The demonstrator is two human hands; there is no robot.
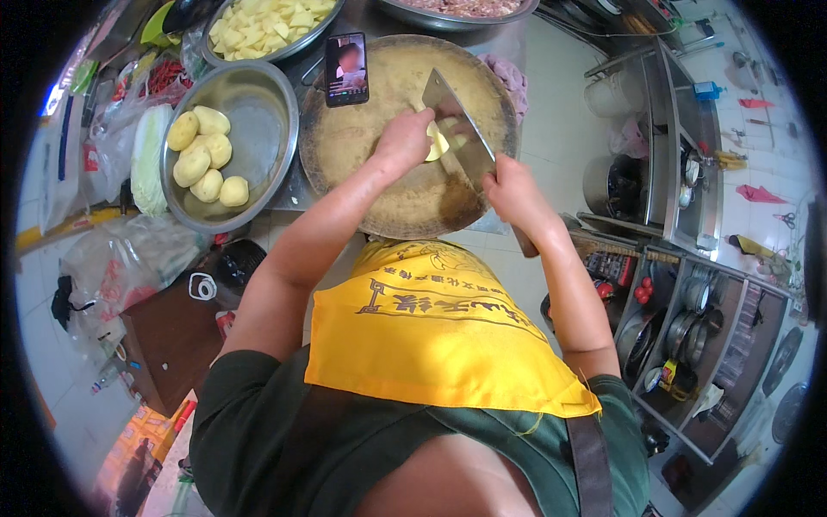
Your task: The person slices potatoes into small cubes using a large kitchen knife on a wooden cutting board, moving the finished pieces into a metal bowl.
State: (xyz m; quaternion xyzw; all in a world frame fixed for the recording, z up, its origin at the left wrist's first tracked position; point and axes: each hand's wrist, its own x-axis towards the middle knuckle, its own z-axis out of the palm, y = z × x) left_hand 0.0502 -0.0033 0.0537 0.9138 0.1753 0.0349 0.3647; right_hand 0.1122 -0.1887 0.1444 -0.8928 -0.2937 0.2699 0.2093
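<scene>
My right hand (pixel 513 190) is closed round the handle of a Chinese cleaver (pixel 462 123), whose broad blade slants over a round wooden chopping block (pixel 387 200). My left hand (pixel 404 139) holds a piece of peeled potato (pixel 437 143) on the block, just left of the blade. The blade's face mirrors pale potato, so whether the edge touches the piece cannot be told. At the block's upper left lies a smartphone (pixel 347 70) with its screen lit. Several whole peeled potatoes (pixel 192 164) rest in a steel bowl (pixel 258 84) left of the block.
Behind stand a bowl of potato chunks (pixel 268 29) and a bowl of minced meat (pixel 465 5). A pink cloth (pixel 507 81) lies against the block's right edge. A napa cabbage (pixel 152 161) is beside the potato bowl. Metal shelves (pixel 672 161) with pots stand at the right.
</scene>
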